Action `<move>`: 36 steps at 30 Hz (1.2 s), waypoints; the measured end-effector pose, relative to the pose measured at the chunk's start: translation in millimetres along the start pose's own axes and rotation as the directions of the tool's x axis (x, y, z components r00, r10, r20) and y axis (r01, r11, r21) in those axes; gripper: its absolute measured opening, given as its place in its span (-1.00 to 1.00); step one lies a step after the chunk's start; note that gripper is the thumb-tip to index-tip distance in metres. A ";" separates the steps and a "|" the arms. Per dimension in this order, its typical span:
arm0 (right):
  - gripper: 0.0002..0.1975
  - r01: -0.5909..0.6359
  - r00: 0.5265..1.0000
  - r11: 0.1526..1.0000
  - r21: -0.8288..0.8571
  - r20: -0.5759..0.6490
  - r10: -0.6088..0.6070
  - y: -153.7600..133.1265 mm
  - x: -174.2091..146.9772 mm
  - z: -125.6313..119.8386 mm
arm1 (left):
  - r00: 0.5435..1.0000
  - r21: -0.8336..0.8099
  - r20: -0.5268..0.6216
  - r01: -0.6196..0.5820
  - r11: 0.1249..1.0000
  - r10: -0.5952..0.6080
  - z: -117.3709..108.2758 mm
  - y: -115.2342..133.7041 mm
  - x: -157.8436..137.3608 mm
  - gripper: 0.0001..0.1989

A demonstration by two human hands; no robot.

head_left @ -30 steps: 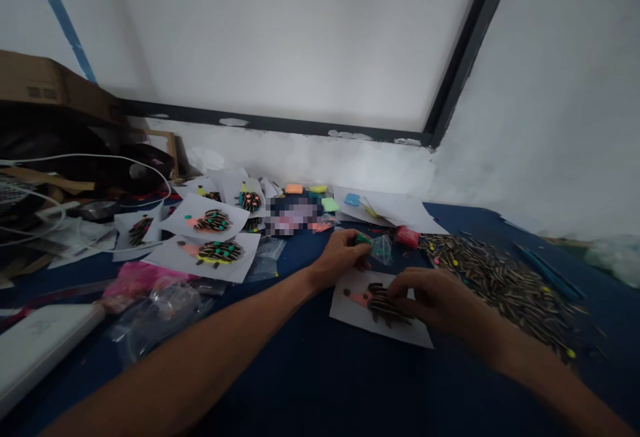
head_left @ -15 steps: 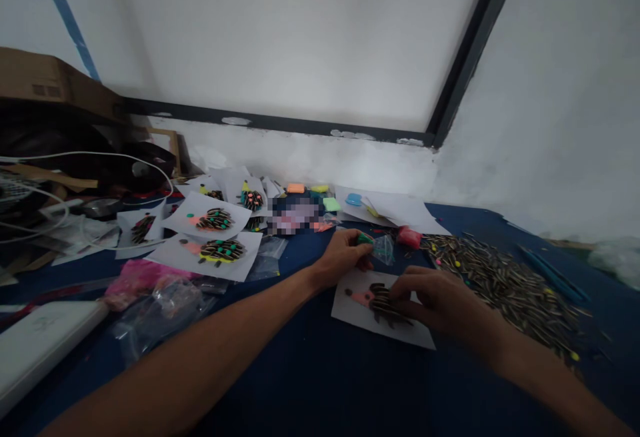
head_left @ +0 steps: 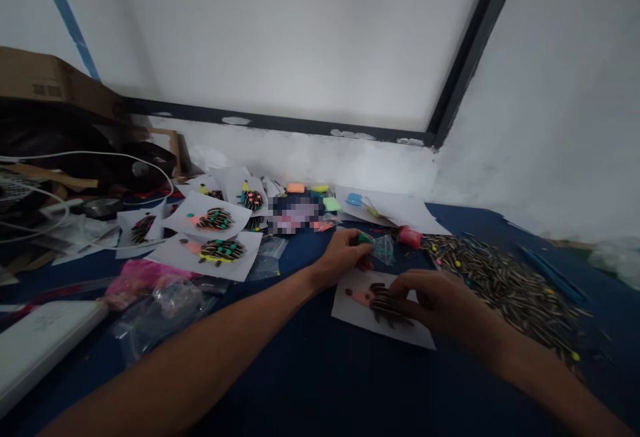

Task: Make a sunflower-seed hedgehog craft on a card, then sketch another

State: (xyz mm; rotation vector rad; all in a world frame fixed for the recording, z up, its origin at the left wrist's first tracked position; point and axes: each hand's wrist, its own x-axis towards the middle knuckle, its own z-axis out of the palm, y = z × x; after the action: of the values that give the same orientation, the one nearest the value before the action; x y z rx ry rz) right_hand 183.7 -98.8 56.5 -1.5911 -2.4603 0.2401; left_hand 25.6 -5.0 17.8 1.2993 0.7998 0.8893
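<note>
A hedgehog of pink clay and striped sunflower seeds lies on a white paper card, with dark dots for nose and eye. Over the seeds of its back is my right hand, thumb and fingers pinched at the surface; whatever lies between the tips is hidden. Just behind the card, my left hand is closed on a clear plastic bag with green clay in it, gripped at the green end.
A heap of striped seeds spreads to the right, beside a blue strip-like object. Cards with seed hedgehogs lie at left. Plastic bags and a white box-like device sit nearer. Red clay is behind my hands.
</note>
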 end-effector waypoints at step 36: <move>-0.83 0.064 0.996 0.993 -0.104 -0.054 -0.070 -5.3 -4.5 0.9 | 1.000 -0.025 0.012 -0.026 0.999 0.026 -1.9 -6.4 3.8 -0.95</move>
State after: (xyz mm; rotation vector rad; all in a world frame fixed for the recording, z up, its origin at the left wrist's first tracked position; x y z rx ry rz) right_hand 180.7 -105.0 56.6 -1.5276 -2.5132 0.0577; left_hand 26.3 -1.0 11.2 1.2946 0.7617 0.9090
